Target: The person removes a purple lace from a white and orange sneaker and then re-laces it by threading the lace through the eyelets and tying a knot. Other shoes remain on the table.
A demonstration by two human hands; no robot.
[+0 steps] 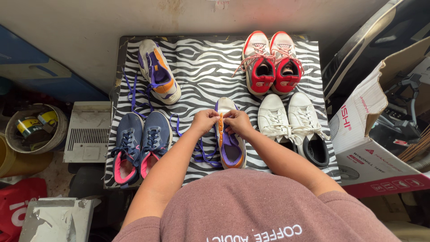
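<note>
A white, purple and orange sneaker stands upright in the middle of the zebra-striped mat. My left hand and my right hand both pinch its upper near the toe end, one on each side of the lace holes. A purple lace trails from it toward my left arm. Its matching sneaker lies tilted on its side at the mat's far left, with a loose purple lace.
A navy and pink pair sits at the mat's left front, a white pair at the right, a red and white pair at the far right. A cardboard box stands right; a bucket and vent panel lie left.
</note>
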